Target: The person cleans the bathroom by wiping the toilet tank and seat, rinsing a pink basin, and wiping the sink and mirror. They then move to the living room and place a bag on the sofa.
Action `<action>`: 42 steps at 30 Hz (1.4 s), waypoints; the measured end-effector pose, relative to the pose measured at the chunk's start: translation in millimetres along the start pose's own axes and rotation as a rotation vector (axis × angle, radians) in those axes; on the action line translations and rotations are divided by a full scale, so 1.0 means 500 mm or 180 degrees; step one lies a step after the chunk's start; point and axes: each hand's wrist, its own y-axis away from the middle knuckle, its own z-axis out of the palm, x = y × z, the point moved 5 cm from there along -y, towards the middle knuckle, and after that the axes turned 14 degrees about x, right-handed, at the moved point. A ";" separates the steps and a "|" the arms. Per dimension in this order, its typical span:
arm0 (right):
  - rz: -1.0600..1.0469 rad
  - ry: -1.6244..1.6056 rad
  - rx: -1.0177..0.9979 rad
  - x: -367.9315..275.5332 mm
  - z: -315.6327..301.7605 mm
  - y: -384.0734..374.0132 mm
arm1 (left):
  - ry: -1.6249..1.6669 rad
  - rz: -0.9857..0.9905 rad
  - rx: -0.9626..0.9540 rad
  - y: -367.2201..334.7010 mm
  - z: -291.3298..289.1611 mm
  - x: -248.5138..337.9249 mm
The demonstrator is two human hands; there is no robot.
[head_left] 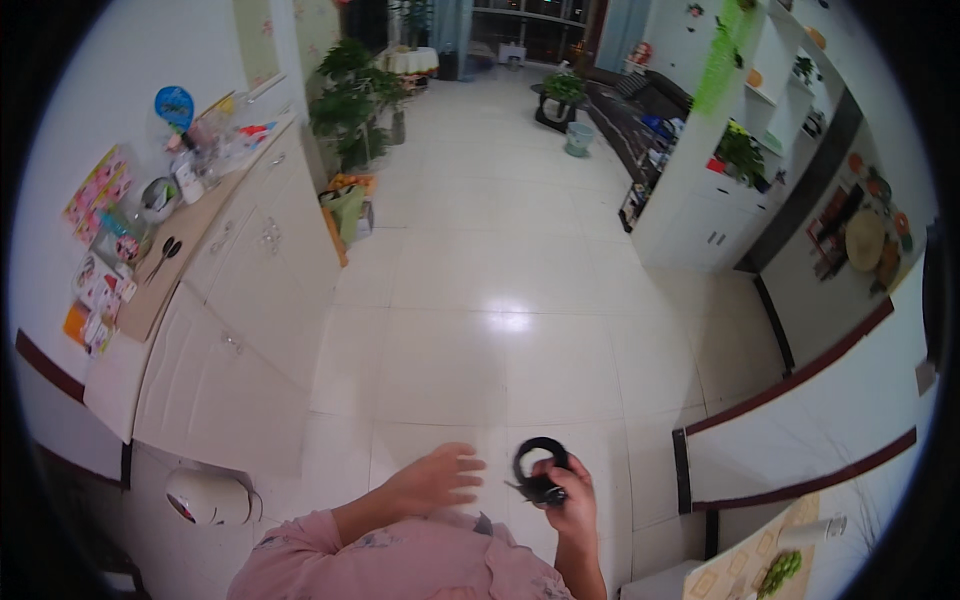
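My right hand (568,492) is closed round a black coiled band (540,446), held up in front of my body. The band makes a ring with a thicker dark bunch at its lower side; whether it is a strap or a cable I cannot make out. Just to the left, my left hand (440,477) is empty, its fingers apart and pointing toward the band without touching it. Both hands are above the pale tiled floor (440,370).
A white cabinet (230,340) along the left wall carries scissors (163,258), bottles and jars. Beside its foot stands a white bin (212,497). At lower right is a table corner (715,580) with green fruit (780,572). Plants, a sofa (630,120) and a pail (578,140) stand farther off.
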 end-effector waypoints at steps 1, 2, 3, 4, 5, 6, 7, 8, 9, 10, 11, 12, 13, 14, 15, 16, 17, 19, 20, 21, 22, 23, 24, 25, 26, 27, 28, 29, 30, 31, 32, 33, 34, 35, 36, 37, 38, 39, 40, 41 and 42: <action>0.0138 0.0288 -0.0187 0.002 0.031 -0.002 | -0.0046 -0.0136 -0.0062 0.000 0.008 -0.008; 0.0198 0.0536 -0.0466 0.009 0.069 -0.005 | -0.0044 -0.0234 -0.0313 -0.001 0.023 -0.012; 0.0531 0.1189 -0.0561 0.039 0.114 -0.031 | 0.0047 -0.0045 -0.0602 -0.004 0.031 0.007; 0.0488 0.1812 -0.0815 0.059 0.152 -0.046 | 0.0510 -0.0182 -0.0859 -0.005 0.035 0.027; 0.0091 0.2376 -0.0896 0.072 0.184 -0.060 | 0.0331 -0.0071 -0.0697 -0.018 0.028 0.051; -0.0149 0.3009 -0.0918 0.085 0.208 -0.077 | 0.0150 0.0077 -0.0555 -0.035 0.023 0.076; -0.0252 0.2989 -0.1045 0.088 0.229 -0.096 | 0.0259 -0.0082 -0.0402 -0.054 0.018 0.096; -0.0366 0.2931 -0.1050 0.084 0.245 -0.118 | 0.0371 -0.0215 -0.0265 -0.074 0.013 0.115; -0.0296 0.2927 -0.0957 0.079 0.254 -0.144 | 0.0423 -0.0411 0.0054 -0.095 0.004 0.132; -0.0113 0.3054 -0.0738 0.073 0.260 -0.172 | 0.0670 -0.0492 -0.0115 -0.113 0.011 0.157; -0.0093 0.2907 -0.0608 0.070 0.281 -0.203 | 0.0869 -0.0632 -0.0099 -0.134 0.007 0.187; 0.0035 0.2246 -0.0409 0.058 0.291 -0.221 | 0.1072 -0.0776 -0.0081 -0.153 0.011 0.214; 0.0072 0.2048 -0.0223 0.047 0.303 -0.252 | 0.1086 -0.0845 -0.0061 -0.172 0.009 0.247; 0.0092 0.1774 -0.0098 0.030 0.313 -0.282 | 0.1164 -0.1094 -0.0224 -0.187 0.016 0.275; 0.0174 0.1320 -0.0125 0.017 0.327 -0.311 | 0.0879 -0.0981 -0.0032 -0.206 0.010 0.303; 0.0330 0.0948 0.0036 0.008 0.337 -0.342 | 0.0745 -0.0790 -0.0187 -0.224 0.015 0.336; 0.0155 0.0619 0.0016 0.001 0.357 -0.370 | 0.0508 -0.0813 -0.0132 -0.243 0.006 0.364; 0.0361 0.0319 -0.0145 -0.017 0.371 -0.414 | 0.0212 -0.0772 -0.0378 -0.287 0.008 0.409; 0.0478 0.0118 -0.0189 -0.023 0.376 -0.437 | 0.0275 -0.0819 -0.0584 -0.304 0.012 0.424; 0.0605 0.0033 -0.0025 -0.029 0.371 -0.464 | 0.0290 -0.0870 -0.0654 -0.324 0.014 0.438; 0.0742 -0.0102 0.0079 -0.031 0.366 -0.491 | 0.0345 -0.0970 -0.0671 -0.345 0.013 0.450; 0.0896 -0.0249 0.0215 -0.034 0.358 -0.520 | 0.0283 -0.1006 -0.0561 -0.365 0.008 0.463; 0.1024 -0.0392 0.0197 -0.039 0.354 -0.552 | 0.0258 -0.0946 -0.0539 -0.384 0.007 0.481; 0.1153 -0.0551 0.0210 -0.049 0.347 -0.584 | 0.0231 -0.0884 -0.0518 -0.401 0.010 0.497; 0.1278 -0.0734 0.0230 -0.060 0.340 -0.619 | 0.0202 -0.0824 -0.0501 -0.421 0.015 0.516; 0.1312 -0.0830 0.0266 -0.073 0.333 -0.657 | 0.0269 -0.0878 -0.0369 -0.446 0.021 0.537; 0.1189 -0.0803 0.0319 -0.095 0.325 -0.698 | 0.0271 -0.0779 -0.0351 -0.472 0.034 0.566; 0.1070 -0.0796 0.0383 -0.118 0.319 -0.738 | 0.0239 -0.0690 -0.0281 -0.498 0.048 0.595; 0.0959 -0.0795 0.0452 -0.140 0.314 -0.777 | 0.0207 -0.0606 -0.0200 -0.524 0.063 0.625; 0.0808 -0.0833 0.0360 -0.167 0.318 -0.823 | 0.0178 -0.0564 -0.0161 -0.556 0.083 0.660; 0.0725 -0.0771 0.0352 -0.189 0.324 -0.867 | 0.0129 -0.0524 -0.0207 -0.586 0.107 0.693; 0.0634 -0.0719 0.0285 -0.218 0.334 -0.913 | 0.0060 -0.0489 -0.0193 -0.622 0.132 0.728; 0.0532 -0.0676 0.0172 -0.255 0.350 -0.965 | 0.0037 -0.0415 -0.0258 -0.658 0.164 0.763; 0.0474 -0.0572 -0.0037 -0.286 0.375 -1.012 | 0.0083 -0.0334 -0.0058 -0.696 0.190 0.795; 0.0449 -0.0479 -0.0159 -0.313 0.402 -1.053 | 0.0022 -0.0277 -0.0018 -0.724 0.212 0.827; 0.0412 -0.0396 -0.0309 -0.340 0.430 -1.093 | -0.0028 -0.0210 0.0015 -0.754 0.233 0.859; 0.0375 -0.0297 -0.0473 -0.365 0.461 -1.134 | 0.0012 -0.0090 -0.0080 -0.783 0.255 0.888; 0.0265 -0.0072 -0.0767 -0.389 0.496 -1.168 | -0.0037 0.0058 -0.0125 -0.815 0.276 0.918; 0.0326 0.0126 -0.0933 -0.405 0.525 -1.201 | -0.0171 0.0356 -0.0155 -0.840 0.291 0.947; 0.0348 0.0307 -0.1029 -0.417 0.554 -1.235 | -0.0289 0.0668 -0.0227 -0.865 0.304 0.977; 0.0420 0.0463 -0.1100 -0.426 0.582 -1.265 | -0.0100 0.0588 -0.0114 -0.890 0.306 1.001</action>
